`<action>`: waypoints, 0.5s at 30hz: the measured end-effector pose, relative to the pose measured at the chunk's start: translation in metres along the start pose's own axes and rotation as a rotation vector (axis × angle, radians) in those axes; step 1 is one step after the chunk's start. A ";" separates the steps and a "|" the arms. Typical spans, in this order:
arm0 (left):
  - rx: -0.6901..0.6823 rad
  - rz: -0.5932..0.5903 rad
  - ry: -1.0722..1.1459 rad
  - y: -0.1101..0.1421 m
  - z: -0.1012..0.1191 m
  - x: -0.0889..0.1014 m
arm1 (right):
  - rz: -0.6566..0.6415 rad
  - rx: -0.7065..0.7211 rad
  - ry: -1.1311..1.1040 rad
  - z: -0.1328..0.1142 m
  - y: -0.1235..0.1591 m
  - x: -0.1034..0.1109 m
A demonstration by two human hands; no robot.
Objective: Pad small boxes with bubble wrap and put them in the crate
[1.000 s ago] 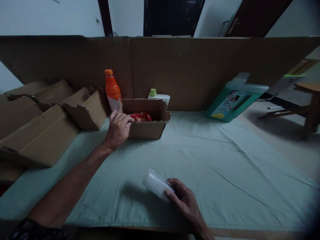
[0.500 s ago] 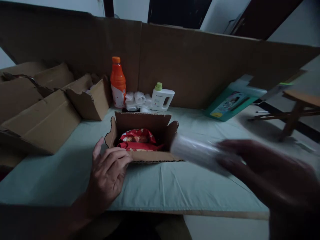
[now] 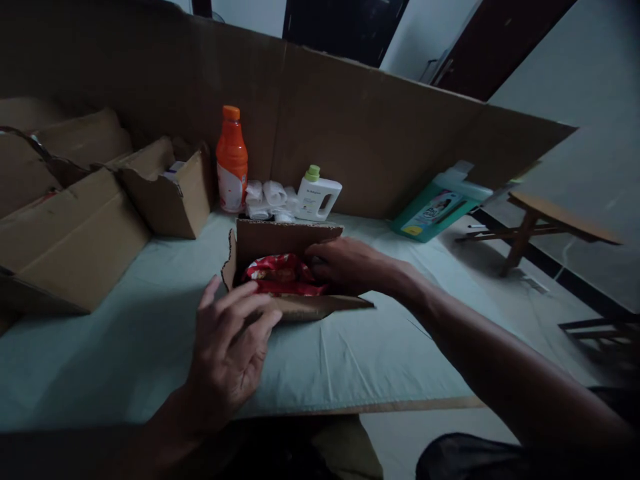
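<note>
A small open cardboard box [image 3: 305, 309] stands on the cloth in front of me, with a shiny red packet [image 3: 285, 272] inside. My left hand [image 3: 227, 343] is at the box's front left corner, its fingers loosely bent and apart, holding nothing. From the right, my right hand [image 3: 345, 263] reaches down into the right end of the box, beside the red packet. Its fingers are curled and partly hidden by the box, so whatever they grip cannot be made out.
Behind the box stand an orange bottle [image 3: 232, 160], clear plastic-wrapped rolls [image 3: 273, 199] and a white jug with a green cap [image 3: 319, 197]. A teal jug [image 3: 435, 207] leans at the right. Larger cardboard boxes [image 3: 85, 233] fill the left; a cardboard wall [image 3: 350, 127] closes the back.
My right hand has moved left into the box; the clear plastic-wrapped item it carried is now out of sight. The box's right side is pushed outward. My left hand stays near the front corner.
</note>
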State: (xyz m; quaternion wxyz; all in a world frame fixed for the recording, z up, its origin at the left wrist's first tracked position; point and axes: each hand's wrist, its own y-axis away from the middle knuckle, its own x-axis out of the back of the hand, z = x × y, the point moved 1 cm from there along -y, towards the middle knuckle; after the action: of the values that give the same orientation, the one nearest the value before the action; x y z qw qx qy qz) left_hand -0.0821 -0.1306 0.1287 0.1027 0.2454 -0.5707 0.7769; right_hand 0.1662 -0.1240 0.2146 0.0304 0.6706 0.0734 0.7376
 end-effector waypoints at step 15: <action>1.009 -0.210 0.502 0.097 -0.047 -0.046 | 0.459 -0.237 -0.907 0.008 0.092 -0.162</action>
State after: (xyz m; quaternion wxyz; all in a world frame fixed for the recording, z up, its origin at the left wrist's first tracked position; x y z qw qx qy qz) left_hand -0.0981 -0.1129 0.0143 0.1818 0.1275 -0.0599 0.9732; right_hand 0.1954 -0.2376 0.0692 -0.0278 0.9135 -0.1798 0.3640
